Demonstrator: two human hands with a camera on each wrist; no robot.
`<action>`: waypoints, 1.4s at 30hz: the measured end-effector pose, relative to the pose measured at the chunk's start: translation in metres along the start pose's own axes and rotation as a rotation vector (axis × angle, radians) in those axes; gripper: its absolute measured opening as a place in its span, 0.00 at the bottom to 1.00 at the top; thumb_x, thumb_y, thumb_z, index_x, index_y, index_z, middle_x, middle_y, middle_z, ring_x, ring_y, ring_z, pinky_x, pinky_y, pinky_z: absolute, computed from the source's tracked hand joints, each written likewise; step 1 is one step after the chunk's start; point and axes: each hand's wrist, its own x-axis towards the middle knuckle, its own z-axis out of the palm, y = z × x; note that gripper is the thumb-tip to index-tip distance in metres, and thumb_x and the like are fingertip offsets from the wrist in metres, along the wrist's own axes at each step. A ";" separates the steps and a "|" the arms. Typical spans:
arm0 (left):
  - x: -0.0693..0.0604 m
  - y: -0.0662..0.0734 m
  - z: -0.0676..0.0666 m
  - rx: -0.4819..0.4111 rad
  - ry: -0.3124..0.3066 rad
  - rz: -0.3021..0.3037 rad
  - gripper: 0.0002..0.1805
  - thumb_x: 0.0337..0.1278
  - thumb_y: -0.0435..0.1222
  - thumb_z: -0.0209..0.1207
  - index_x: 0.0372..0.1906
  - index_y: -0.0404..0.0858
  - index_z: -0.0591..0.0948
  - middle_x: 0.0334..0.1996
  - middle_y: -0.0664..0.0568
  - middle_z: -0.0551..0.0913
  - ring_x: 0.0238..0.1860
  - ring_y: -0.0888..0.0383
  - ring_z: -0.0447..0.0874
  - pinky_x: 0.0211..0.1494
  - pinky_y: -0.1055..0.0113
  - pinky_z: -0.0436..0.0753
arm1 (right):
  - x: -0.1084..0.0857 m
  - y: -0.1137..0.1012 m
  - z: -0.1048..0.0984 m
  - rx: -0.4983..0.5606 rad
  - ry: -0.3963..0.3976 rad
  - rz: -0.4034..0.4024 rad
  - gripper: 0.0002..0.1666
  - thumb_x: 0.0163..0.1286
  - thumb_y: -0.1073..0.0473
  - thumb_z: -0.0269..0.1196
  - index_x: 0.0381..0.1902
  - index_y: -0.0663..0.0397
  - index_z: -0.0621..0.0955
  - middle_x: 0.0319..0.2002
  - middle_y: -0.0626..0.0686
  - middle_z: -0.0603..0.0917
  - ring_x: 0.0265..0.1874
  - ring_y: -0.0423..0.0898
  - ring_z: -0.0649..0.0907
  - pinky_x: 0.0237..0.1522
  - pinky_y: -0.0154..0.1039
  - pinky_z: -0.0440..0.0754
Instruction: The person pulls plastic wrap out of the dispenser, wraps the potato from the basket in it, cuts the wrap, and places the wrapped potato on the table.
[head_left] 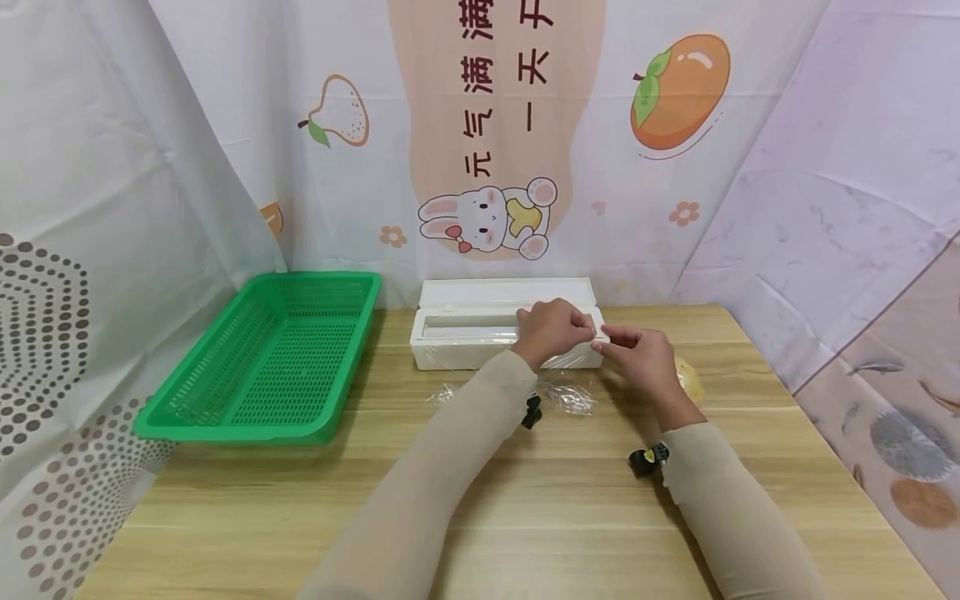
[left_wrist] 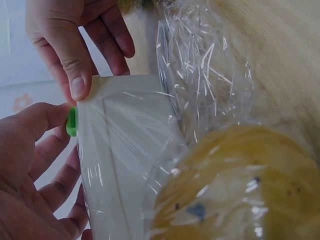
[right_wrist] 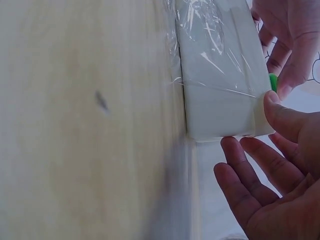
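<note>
A white cling film box stands at the back of the table with its lid raised. My left hand reaches over its right part, and in the left wrist view thumb and forefinger pinch a small green slider on the edge. My right hand grips the box's right end, thumb on the edge, fingers against the end face. Clear cling film drapes down the front and reaches a round yellow fruit covered in film. In the head view my left forearm hides that fruit.
Behind my right wrist lies another yellow item, partly hidden. A green plastic basket stands on the left of the wooden table. A printed curtain hangs right behind the box.
</note>
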 end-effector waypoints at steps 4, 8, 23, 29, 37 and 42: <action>0.000 -0.002 0.001 -0.005 0.003 -0.014 0.07 0.58 0.52 0.66 0.27 0.60 0.90 0.25 0.73 0.84 0.37 0.60 0.79 0.55 0.51 0.68 | 0.000 0.002 0.001 -0.008 0.007 -0.009 0.25 0.65 0.48 0.75 0.57 0.52 0.88 0.50 0.56 0.91 0.45 0.37 0.87 0.38 0.22 0.82; 0.000 -0.002 0.002 -0.006 0.002 -0.038 0.05 0.59 0.53 0.67 0.29 0.64 0.90 0.30 0.75 0.86 0.38 0.62 0.80 0.57 0.50 0.69 | 0.001 0.003 0.001 -0.023 0.012 -0.014 0.24 0.65 0.48 0.75 0.56 0.51 0.88 0.49 0.55 0.91 0.49 0.45 0.88 0.38 0.22 0.82; 0.004 -0.011 0.000 -0.108 -0.035 -0.041 0.06 0.59 0.55 0.70 0.32 0.62 0.91 0.32 0.75 0.88 0.40 0.66 0.82 0.60 0.48 0.68 | -0.002 -0.002 0.000 -0.014 -0.025 0.076 0.36 0.59 0.32 0.74 0.58 0.48 0.87 0.52 0.54 0.90 0.51 0.48 0.86 0.45 0.33 0.83; 0.008 -0.008 -0.001 -0.061 -0.021 0.017 0.06 0.57 0.57 0.71 0.29 0.64 0.89 0.30 0.76 0.86 0.38 0.67 0.81 0.59 0.49 0.68 | -0.002 -0.003 0.006 -0.044 0.043 0.006 0.36 0.60 0.35 0.76 0.57 0.53 0.86 0.53 0.57 0.89 0.51 0.55 0.89 0.50 0.49 0.87; 0.003 -0.002 -0.006 0.102 -0.047 0.058 0.08 0.60 0.58 0.69 0.29 0.65 0.90 0.30 0.75 0.86 0.41 0.61 0.78 0.55 0.54 0.67 | -0.006 -0.006 0.009 -0.072 0.068 -0.030 0.28 0.63 0.46 0.76 0.56 0.55 0.86 0.52 0.60 0.89 0.46 0.57 0.90 0.47 0.51 0.89; 0.005 -0.001 -0.006 0.193 -0.060 0.053 0.07 0.62 0.60 0.66 0.33 0.67 0.90 0.34 0.74 0.86 0.45 0.60 0.74 0.57 0.54 0.65 | -0.005 -0.006 0.007 -0.110 0.071 -0.062 0.29 0.64 0.45 0.75 0.57 0.55 0.86 0.53 0.60 0.89 0.47 0.56 0.90 0.47 0.51 0.88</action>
